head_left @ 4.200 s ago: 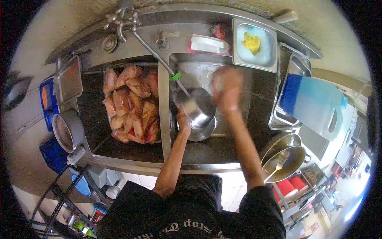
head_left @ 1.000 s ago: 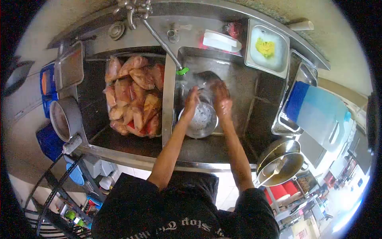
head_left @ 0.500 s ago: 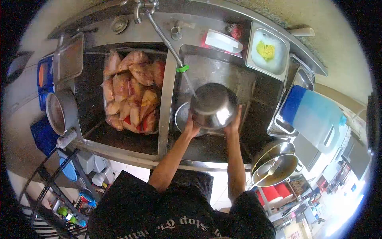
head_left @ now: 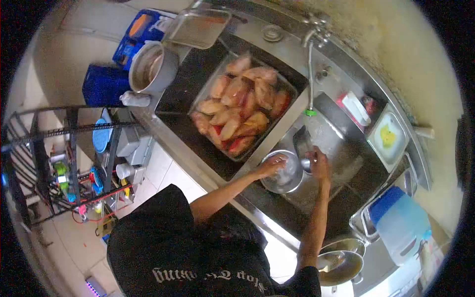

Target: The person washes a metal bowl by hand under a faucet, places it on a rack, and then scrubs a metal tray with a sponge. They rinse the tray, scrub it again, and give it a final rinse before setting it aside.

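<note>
My right hand (head_left: 319,163) is closed at the edge of a dark metal bowl (head_left: 303,142), which is turned nearly edge-on and partly blurred. Its full shape does not show. My left hand (head_left: 273,166) reaches over the near-left rim of a round metal basin (head_left: 283,184) that holds cloudy water. The left fingers are stretched out, and nothing shows in them. Both hands are inside the right-hand sink (head_left: 346,185). Above them hangs the tap spout (head_left: 310,74), with a green piece (head_left: 310,113) at its end.
Bagged raw chicken pieces (head_left: 237,106) fill a clear tub in the left sink. A tray with a yellow sponge (head_left: 387,137) stands on the right ledge, near a white dish (head_left: 357,109). A blue jug (head_left: 403,225) and pans (head_left: 340,267) are at the right; a pot (head_left: 153,69) is at the left.
My view has swung round, so the sinks appear tilted. The metal bowl, earlier bottom-up between both hands, is now turned on edge at my right hand. My left hand has left it for the basin.
</note>
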A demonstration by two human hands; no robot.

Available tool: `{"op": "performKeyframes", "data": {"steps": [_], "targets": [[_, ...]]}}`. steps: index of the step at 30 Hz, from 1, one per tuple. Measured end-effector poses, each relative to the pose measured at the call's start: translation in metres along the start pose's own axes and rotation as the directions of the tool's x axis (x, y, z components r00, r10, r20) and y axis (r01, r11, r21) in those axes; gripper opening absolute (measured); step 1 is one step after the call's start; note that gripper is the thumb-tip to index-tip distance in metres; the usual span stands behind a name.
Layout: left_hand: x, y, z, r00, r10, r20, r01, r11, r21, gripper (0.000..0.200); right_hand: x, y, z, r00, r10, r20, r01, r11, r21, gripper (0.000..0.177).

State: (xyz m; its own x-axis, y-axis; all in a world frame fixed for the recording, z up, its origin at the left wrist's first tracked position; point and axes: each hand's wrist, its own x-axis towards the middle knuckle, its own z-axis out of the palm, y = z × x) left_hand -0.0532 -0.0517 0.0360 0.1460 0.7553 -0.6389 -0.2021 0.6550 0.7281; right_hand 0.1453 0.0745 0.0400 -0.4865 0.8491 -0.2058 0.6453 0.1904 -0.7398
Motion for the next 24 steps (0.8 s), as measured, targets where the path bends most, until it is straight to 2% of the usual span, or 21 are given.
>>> {"op": "performKeyframes", "data": {"steps": [1, 2, 3, 4, 5, 6, 7, 8, 9, 11, 12, 15, 16, 17, 19, 20, 21, 23, 24], "targets": [[-0.015, 0.016, -0.004, 0.991, 0.052, 0.123, -0.051, 0.999, -0.013, 0.039, 0.000, -0.004, 0.003, 1.000, -0.019, 0.001, 0.019, 1.000, -0.003, 0.027], [-0.029, 0.019, -0.008, 0.982, 0.148, 0.118, -0.144, 0.988, -0.047, 0.032, -0.002, -0.003, 0.006, 0.993, -0.058, 0.103, 0.082, 0.966, -0.245, 0.029], [-0.044, 0.023, -0.013, 0.980, 0.164, 0.110, -0.160, 0.986, -0.047, 0.032, -0.003, -0.001, 0.009, 0.976, -0.077, 0.203, 0.165, 0.869, -0.466, 0.031], [-0.060, 0.023, -0.018, 0.978, 0.205, 0.036, -0.201, 0.975, -0.093, 0.027, -0.008, 0.002, 0.008, 0.989, -0.109, 0.103, 0.141, 0.910, -0.390, 0.033], [-0.077, 0.025, -0.026, 0.970, 0.240, -0.044, -0.244, 0.960, -0.136, 0.022, -0.017, 0.005, 0.006, 0.986, -0.132, 0.105, 0.163, 0.905, -0.393, 0.033], [-0.095, 0.026, -0.035, 0.965, 0.255, -0.067, -0.262, 0.957, -0.128, 0.022, -0.027, -0.007, -0.005, 0.997, -0.078, -0.006, 0.076, 0.989, -0.129, 0.032], [-0.113, 0.024, -0.047, 0.943, 0.279, -0.179, -0.302, 0.947, -0.113, 0.022, -0.039, -0.017, -0.009, 0.996, 0.010, -0.089, 0.004, 0.988, 0.152, 0.032], [-0.134, 0.022, -0.058, 0.911, 0.298, -0.286, -0.338, 0.936, -0.100, 0.023, -0.046, 0.015, 0.011, 0.966, 0.132, -0.221, -0.025, 0.903, 0.429, 0.032], [-0.152, 0.017, -0.071, 0.902, 0.309, -0.300, -0.353, 0.929, -0.106, 0.023, -0.054, 0.052, 0.028, 0.910, 0.284, -0.304, -0.009, 0.744, 0.668, 0.033], [-0.178, 0.011, -0.096, 0.778, 0.289, -0.557, -0.405, 0.909, -0.094, 0.025, -0.072, 0.044, 0.009, 0.825, 0.492, -0.277, -0.126, 0.638, 0.759, 0.036], [-0.192, 0.010, -0.105, 0.736, 0.281, -0.615, -0.443, 0.888, -0.123, 0.027, -0.079, 0.037, -0.001, 0.836, 0.461, -0.298, -0.098, 0.660, 0.745, 0.036], [-0.215, 0.005, -0.140, 0.638, 0.232, -0.734, -0.509, 0.843, -0.176, 0.037, -0.108, 0.002, -0.013, 0.746, 0.662, -0.076, -0.054, 0.173, 0.983, 0.039], [-0.224, 0.014, -0.151, 0.616, 0.311, -0.724, -0.528, 0.845, -0.086, 0.043, -0.119, -0.010, -0.018, 0.778, 0.623, -0.083, -0.030, 0.168, 0.985, 0.036], [-0.224, 0.022, -0.165, 0.614, 0.321, -0.721, -0.546, 0.833, -0.094, 0.043, -0.131, -0.030, -0.023, 0.805, 0.587, -0.085, -0.009, 0.156, 0.988, 0.034], [-0.217, 0.048, -0.209, 0.541, 0.296, -0.787, -0.624, 0.769, -0.140, 0.043, -0.139, -0.076, -0.025, 0.715, 0.610, -0.342, -0.051, 0.533, 0.844, 0.029], [-0.217, 0.067, -0.234, 0.535, 0.289, -0.794, -0.660, 0.729, -0.179, 0.045, -0.130, -0.151, -0.032, 0.580, 0.777, -0.244, 0.138, 0.201, 0.970, 0.024], [-0.216, 0.088, -0.259, 0.529, 0.276, -0.803, -0.694, 0.685, -0.221, 0.048, -0.125, -0.165, -0.027, 0.592, 0.762, -0.262, 0.140, 0.223, 0.965, 0.024], [-0.210, 0.119, -0.306, 0.446, 0.265, -0.855, -0.727, 0.664, -0.173, 0.054, -0.111, -0.189, -0.015, 0.620, 0.587, -0.520, 0.153, 0.559, 0.815, 0.029], [-0.204, 0.135, -0.327, 0.473, 0.210, -0.856, -0.735, 0.629, -0.252, 0.058, -0.099, -0.227, -0.009, 0.684, 0.459, -0.567, 0.200, 0.629, 0.751, 0.027]]}}
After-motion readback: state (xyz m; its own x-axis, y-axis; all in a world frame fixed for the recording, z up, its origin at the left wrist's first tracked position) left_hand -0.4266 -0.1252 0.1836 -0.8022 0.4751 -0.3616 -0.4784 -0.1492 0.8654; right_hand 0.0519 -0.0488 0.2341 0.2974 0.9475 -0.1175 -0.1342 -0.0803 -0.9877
